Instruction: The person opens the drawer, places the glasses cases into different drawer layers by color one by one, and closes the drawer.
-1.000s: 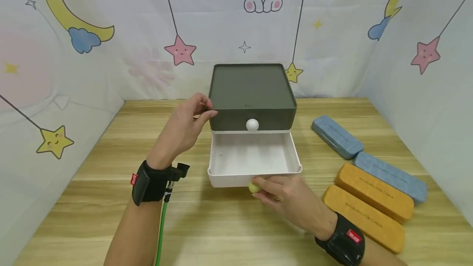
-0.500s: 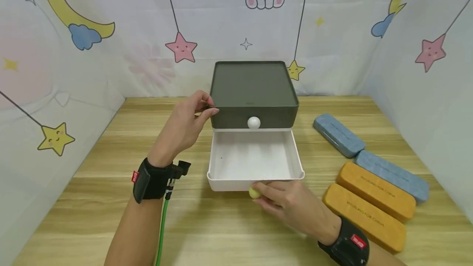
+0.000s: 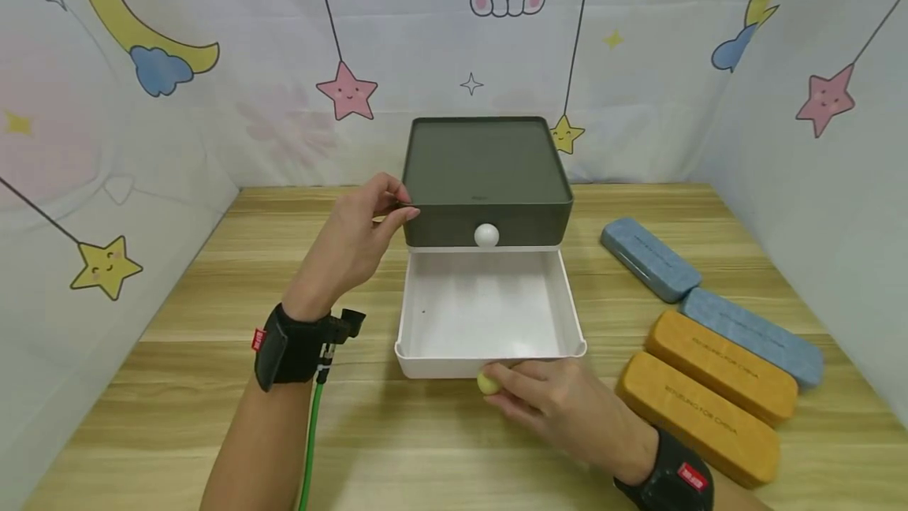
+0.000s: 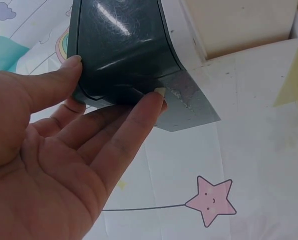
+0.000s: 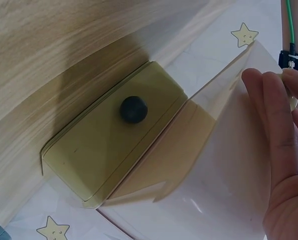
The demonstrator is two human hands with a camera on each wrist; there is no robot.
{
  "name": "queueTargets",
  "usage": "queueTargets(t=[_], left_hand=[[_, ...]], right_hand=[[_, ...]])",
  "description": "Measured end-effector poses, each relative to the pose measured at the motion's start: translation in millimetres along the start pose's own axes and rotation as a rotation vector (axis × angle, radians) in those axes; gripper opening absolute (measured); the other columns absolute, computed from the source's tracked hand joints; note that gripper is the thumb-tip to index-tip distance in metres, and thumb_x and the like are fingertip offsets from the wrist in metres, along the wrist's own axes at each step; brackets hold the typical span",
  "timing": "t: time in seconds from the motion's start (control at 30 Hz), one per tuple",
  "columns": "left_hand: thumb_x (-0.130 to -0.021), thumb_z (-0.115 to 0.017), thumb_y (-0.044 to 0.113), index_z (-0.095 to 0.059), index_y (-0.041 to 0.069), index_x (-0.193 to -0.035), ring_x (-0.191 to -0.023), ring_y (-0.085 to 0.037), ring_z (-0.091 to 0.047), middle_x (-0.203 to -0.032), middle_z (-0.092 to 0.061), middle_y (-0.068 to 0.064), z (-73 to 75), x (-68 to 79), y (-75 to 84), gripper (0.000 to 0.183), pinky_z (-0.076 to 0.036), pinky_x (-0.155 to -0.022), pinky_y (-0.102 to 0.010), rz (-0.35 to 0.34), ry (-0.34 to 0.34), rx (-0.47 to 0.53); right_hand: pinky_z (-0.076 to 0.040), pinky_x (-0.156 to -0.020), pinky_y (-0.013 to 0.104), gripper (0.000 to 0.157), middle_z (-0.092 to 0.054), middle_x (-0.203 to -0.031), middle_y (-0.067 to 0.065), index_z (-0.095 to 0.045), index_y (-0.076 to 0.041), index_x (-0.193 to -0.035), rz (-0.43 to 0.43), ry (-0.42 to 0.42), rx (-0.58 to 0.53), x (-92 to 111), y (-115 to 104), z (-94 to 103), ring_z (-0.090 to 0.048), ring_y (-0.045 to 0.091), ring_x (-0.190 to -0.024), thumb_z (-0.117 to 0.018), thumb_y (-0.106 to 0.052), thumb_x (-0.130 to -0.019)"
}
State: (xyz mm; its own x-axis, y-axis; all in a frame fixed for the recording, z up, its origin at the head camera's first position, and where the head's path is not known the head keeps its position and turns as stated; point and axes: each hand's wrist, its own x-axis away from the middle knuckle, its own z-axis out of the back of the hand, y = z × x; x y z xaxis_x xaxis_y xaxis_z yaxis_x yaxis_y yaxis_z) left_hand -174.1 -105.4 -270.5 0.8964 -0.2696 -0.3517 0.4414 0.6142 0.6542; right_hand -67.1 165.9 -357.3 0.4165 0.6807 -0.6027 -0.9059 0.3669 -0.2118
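A small chest of drawers with a dark green top [image 3: 489,160] stands at the back middle of the table. My left hand [image 3: 347,239] grips its upper left front corner; in the left wrist view the thumb and fingers [image 4: 151,102] lie on different sides of the dark casing. Below the shut green drawer and its white knob [image 3: 486,235], a white drawer [image 3: 433,369] stands pulled out. My right hand [image 3: 567,400] pinches its pale yellow-green knob [image 3: 486,383]. Beneath it, the right wrist view shows a yellowish drawer front [image 5: 96,155] with a dark knob [image 5: 134,109].
Two blue oblong cases [image 3: 651,260] and two orange ones [image 3: 698,420] lie on the table at right. Printed cloth walls [image 3: 426,148] border the table at the back and sides. A green cable [image 3: 312,440] runs from the left wrist strap.
My right hand has drawn the white drawer further out toward me by its knob. The left hand has stayed on the chest's corner.
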Motion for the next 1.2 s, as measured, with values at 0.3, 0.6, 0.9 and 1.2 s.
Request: queueTargets(t=[0.3, 0.6, 0.9, 1.2], left_hand=[[-0.097, -0.056, 0.023, -0.051, 0.009, -0.107, -0.106, -0.014, -0.059, -0.107, -0.064, -0.005, -0.5, -0.1, 0.1, 0.018, -0.049, -0.091, -0.042, 0.003, -0.004, 0.008], [-0.097, -0.056, 0.023, -0.051, 0.008, -0.108, -0.106, -0.013, -0.058, -0.107, -0.064, -0.005, 0.1, 0.3, 0.5, 0.018, -0.049, -0.092, -0.041, -0.005, 0.001, 0.009], [-0.097, -0.057, 0.023, -0.051, 0.009, -0.107, -0.107, -0.012, -0.058, -0.106, -0.063, -0.004, -0.1, -0.3, 0.4, 0.018, -0.049, -0.092, -0.041, -0.006, 0.002, 0.007], [-0.097, -0.056, 0.022, -0.051, 0.009, -0.107, -0.107, -0.013, -0.058, -0.107, -0.063, -0.005, 0.0, 0.0, 0.8, 0.018, -0.049, -0.091, -0.041, -0.015, 0.005, 0.006]], right_hand=[[-0.054, -0.066, 0.017, 0.026, -0.072, -0.095, 0.0, -0.072, -0.007, -0.107, 0.018, 0.019, -0.014, 2, -4, -1.2, -0.063, 0.002, -0.086, -0.077, -0.012, -0.081], [-0.051, -0.063, 0.011, 0.022, -0.071, -0.094, -0.004, -0.072, -0.009, -0.105, 0.0, -0.014, -0.036, 6, -12, -0.5, -0.06, -0.005, -0.082, -0.075, -0.014, -0.084], [-0.052, -0.062, 0.012, 0.026, -0.071, -0.094, -0.003, -0.072, -0.009, -0.105, 0.004, 0.025, -0.048, 7, -12, -1.1, -0.061, -0.003, -0.082, -0.077, -0.01, -0.08], [-0.053, -0.063, 0.014, 0.027, -0.071, -0.093, -0.004, -0.073, -0.009, -0.105, 0.004, 0.035, -0.045, 8, -10, -0.5, -0.061, -0.003, -0.082, -0.078, -0.01, -0.078]])
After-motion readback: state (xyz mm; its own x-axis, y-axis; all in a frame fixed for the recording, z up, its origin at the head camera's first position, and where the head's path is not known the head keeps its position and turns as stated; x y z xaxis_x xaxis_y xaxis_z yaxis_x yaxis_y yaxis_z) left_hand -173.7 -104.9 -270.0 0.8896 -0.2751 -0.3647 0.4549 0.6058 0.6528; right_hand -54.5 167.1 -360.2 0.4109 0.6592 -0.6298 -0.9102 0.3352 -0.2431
